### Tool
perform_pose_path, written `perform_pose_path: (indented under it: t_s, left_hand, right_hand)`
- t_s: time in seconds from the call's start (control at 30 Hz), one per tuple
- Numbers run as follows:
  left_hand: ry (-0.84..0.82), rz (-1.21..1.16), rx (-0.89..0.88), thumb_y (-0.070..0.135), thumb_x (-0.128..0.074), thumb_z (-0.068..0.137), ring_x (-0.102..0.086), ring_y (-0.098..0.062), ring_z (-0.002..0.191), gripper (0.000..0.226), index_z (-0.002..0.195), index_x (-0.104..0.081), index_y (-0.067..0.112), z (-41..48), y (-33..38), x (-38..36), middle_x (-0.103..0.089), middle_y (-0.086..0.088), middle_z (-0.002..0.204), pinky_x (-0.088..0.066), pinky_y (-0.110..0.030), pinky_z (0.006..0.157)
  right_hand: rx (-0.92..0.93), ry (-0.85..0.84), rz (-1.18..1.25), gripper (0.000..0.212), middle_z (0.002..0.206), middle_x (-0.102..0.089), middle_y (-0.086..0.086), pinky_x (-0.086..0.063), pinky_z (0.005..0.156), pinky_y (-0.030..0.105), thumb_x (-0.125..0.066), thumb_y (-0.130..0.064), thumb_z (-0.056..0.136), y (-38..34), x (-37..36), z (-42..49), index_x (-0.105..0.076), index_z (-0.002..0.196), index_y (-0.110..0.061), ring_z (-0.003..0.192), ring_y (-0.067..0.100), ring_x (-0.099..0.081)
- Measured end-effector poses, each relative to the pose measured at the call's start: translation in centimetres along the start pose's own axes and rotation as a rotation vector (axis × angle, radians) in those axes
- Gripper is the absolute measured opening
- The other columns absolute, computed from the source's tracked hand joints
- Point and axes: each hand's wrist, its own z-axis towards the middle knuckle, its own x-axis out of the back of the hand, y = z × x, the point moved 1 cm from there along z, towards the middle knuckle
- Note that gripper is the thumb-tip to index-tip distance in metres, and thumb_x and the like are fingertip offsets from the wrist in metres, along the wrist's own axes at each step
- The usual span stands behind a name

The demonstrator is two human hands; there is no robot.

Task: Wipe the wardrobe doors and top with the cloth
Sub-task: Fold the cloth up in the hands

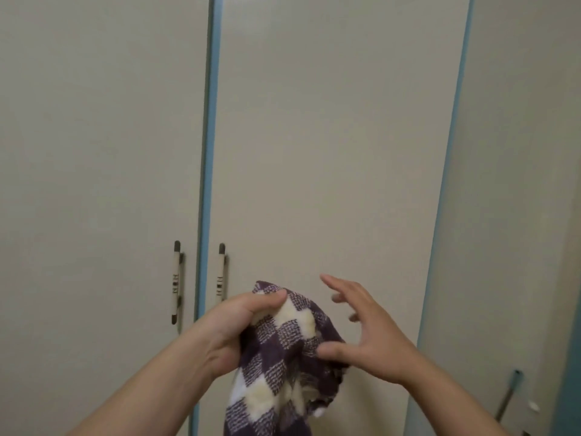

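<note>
My left hand grips the cloth; my right hand, released, touches it with the thumb. I seem to bunch it. Next it must press flat on the door ahead.

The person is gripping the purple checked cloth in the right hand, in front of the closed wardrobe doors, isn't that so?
Not quite: the head view shows the left hand gripping the purple checked cloth; the right hand is open, fingers spread. The wardrobe doors are closed, as you said.
</note>
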Motion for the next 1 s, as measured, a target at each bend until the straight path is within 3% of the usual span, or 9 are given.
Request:
perform_pose_path:
  t_s: [0.1,0.2,0.3,0.4,0.47,0.53,0.63,0.8,1.0]
  left_hand:
    - [0.065,-0.035,0.003,0.016,-0.071,0.068,-0.068,-0.030,0.062,0.021,0.081,-0.064,0.001,-0.4,-0.4,0.7,-0.071,-0.018,0.076,-0.053,-0.034,0.055]
    - [0.124,-0.098,-0.014,0.016,-0.068,0.074,-0.068,-0.027,0.059,0.020,0.086,-0.062,0.001,-0.8,-0.7,1.6,-0.070,-0.016,0.071,-0.053,-0.032,0.050]
    - [0.147,-0.118,-0.069,0.014,-0.066,0.077,-0.067,-0.026,0.059,0.018,0.088,-0.063,0.000,-1.2,-0.7,2.4,-0.070,-0.015,0.072,-0.053,-0.030,0.048]
    - [0.096,-0.080,-0.101,0.004,-0.069,0.063,-0.068,-0.028,0.062,0.025,0.087,-0.065,0.000,-1.7,-0.7,2.9,-0.071,-0.018,0.077,-0.054,-0.031,0.050]
    - [0.075,-0.031,-0.109,-0.004,-0.066,0.059,-0.068,-0.030,0.065,0.031,0.089,-0.065,0.001,-1.9,-0.7,3.1,-0.070,-0.019,0.080,-0.056,-0.033,0.053]
    - [0.078,0.027,-0.114,-0.011,-0.062,0.063,-0.068,-0.031,0.071,0.032,0.093,-0.064,0.000,-1.8,-0.8,3.5,-0.070,-0.021,0.084,-0.057,-0.035,0.059]
    - [0.140,0.196,-0.113,-0.017,-0.055,0.073,-0.068,-0.034,0.082,0.027,0.095,-0.065,-0.004,-1.7,-1.1,4.6,-0.070,-0.022,0.090,-0.056,-0.038,0.072]
    - [0.395,0.504,-0.144,0.002,-0.075,0.070,-0.068,-0.024,0.075,0.016,0.085,-0.069,0.005,-2.2,-1.2,7.4,-0.072,-0.011,0.080,-0.054,-0.034,0.066]
    - [0.429,0.358,-0.327,0.011,-0.073,0.074,-0.067,-0.008,0.062,0.005,0.079,-0.073,0.012,-3.3,-1.3,12.7,-0.073,-0.001,0.072,-0.047,-0.015,0.049]
  right_hand:
    - [-0.268,0.270,0.220,0.040,0.085,-0.061,-0.006,-0.041,0.059,0.009,-0.063,-0.060,0.065,0.8,-1.0,-1.8,-0.061,0.089,-0.028,0.067,0.000,-0.054]
    - [-0.482,0.073,0.254,0.063,0.049,-0.060,0.005,-0.039,0.044,0.015,-0.040,-0.070,0.071,0.1,-2.9,-2.9,-0.059,0.050,-0.014,0.048,0.017,-0.057]
    - [-0.553,-0.312,0.275,0.087,0.067,-0.072,0.007,-0.044,0.049,0.018,-0.021,-0.083,0.061,-0.9,-5.5,-3.0,-0.071,0.067,-0.013,0.057,0.015,-0.066]
    - [-0.566,-0.465,0.551,0.079,0.098,-0.073,-0.005,-0.049,0.068,0.025,-0.011,-0.079,0.070,-1.3,-7.5,-2.4,-0.067,0.103,-0.033,0.087,0.014,-0.068]
    - [-0.565,-0.416,0.886,0.059,0.104,-0.071,-0.003,-0.047,0.076,0.033,-0.022,-0.067,0.083,-1.5,-8.1,-2.0,-0.069,0.101,-0.036,0.094,0.018,-0.065]
    - [-0.555,-0.248,1.202,0.036,0.102,-0.071,0.009,-0.051,0.075,0.035,-0.050,-0.041,0.081,-1.1,-8.3,-1.4,-0.073,0.097,-0.019,0.088,0.024,-0.067]
    - [-0.506,-0.089,1.400,0.042,0.104,-0.065,0.029,-0.054,0.079,0.043,-0.065,-0.013,0.068,-0.1,-8.6,-0.9,-0.064,0.105,0.006,0.085,0.034,-0.066]
    - [-0.468,0.078,1.223,0.022,0.089,-0.071,0.022,-0.057,0.060,0.032,-0.062,-0.008,0.071,0.3,-9.4,0.4,-0.068,0.089,0.002,0.076,0.029,-0.069]
    - [-0.444,0.148,0.590,0.025,0.075,-0.073,0.009,-0.054,0.057,0.030,-0.050,-0.016,0.094,-2.3,-13.5,3.1,-0.070,0.081,-0.010,0.069,0.023,-0.069]
